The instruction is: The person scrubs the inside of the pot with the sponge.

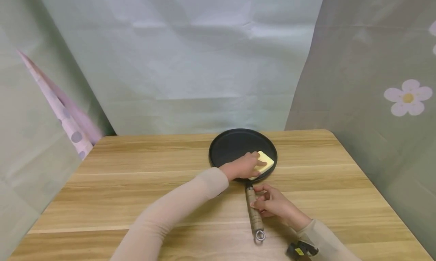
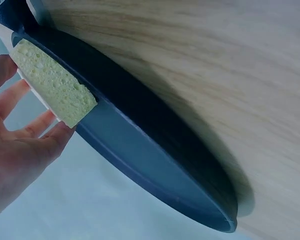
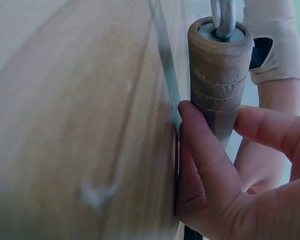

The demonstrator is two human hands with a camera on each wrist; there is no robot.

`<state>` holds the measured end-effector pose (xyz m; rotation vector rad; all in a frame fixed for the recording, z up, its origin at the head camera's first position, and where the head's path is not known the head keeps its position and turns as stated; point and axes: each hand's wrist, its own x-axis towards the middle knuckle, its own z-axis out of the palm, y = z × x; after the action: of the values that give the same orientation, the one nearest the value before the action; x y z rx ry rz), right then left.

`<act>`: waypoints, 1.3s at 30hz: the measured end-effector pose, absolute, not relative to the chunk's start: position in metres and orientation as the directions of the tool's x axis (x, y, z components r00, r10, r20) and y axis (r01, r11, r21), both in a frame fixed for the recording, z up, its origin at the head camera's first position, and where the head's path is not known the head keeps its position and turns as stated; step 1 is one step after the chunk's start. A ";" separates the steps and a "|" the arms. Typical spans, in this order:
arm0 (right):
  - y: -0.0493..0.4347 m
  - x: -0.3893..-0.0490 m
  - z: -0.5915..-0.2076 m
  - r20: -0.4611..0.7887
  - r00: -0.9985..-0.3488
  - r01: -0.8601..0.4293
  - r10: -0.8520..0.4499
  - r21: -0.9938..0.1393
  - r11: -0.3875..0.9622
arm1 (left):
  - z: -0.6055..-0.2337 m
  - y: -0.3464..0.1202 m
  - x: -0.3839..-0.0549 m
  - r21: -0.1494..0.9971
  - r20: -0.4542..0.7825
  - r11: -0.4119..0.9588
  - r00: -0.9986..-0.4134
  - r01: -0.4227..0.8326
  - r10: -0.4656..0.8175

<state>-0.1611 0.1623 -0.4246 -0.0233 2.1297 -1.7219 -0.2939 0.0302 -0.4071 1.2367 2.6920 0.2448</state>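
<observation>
A flat black frying pan (image 1: 233,145) lies near the far side of the wooden table, its wooden handle (image 1: 255,217) pointing towards me. My left hand (image 1: 243,167) reaches across and grips a pale yellow sponge (image 1: 268,160) over the near right part of the pan. In the left wrist view, thumb and fingers hold the porous sponge (image 2: 55,85) by its edges, close inside the pan rim (image 2: 155,142). With thumb and fingers my right hand (image 1: 274,205) pinches the handle. A metal ring (image 3: 223,17) ends the handle in the right wrist view.
The wooden table (image 1: 153,155) extends to both sides of the pan. Behind it hangs a pale green cloth backdrop (image 1: 204,71), with a flowered cloth (image 1: 340,83) at the right. A black wrist device (image 1: 301,250) is on the right sleeve.
</observation>
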 end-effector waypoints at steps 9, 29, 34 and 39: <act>0.160 -0.161 -0.424 -0.291 -0.919 0.232 -0.264 -0.944 0.234 | -0.404 0.039 -0.292 0.193 -0.092 0.677 -0.674 0.710 0.733; 0.157 -0.159 -0.423 -0.288 -0.925 0.230 -0.249 -0.944 0.238 | -0.409 0.047 -0.329 0.208 -0.073 0.739 -0.743 0.641 0.665; 0.157 -0.159 -0.424 -0.285 -0.925 0.227 -0.250 -0.944 0.239 | -0.410 0.045 -0.338 0.236 -0.085 0.761 -0.768 0.604 0.635; 0.157 -0.159 -0.425 -0.286 -0.927 0.228 -0.242 -0.944 0.240 | -0.411 0.041 -0.345 0.264 -0.092 0.777 -0.787 0.571 0.609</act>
<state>-0.1593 0.1573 -0.4251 -0.0122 2.1465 -1.7318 -0.3454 0.0412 -0.4108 0.9366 2.7973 0.3327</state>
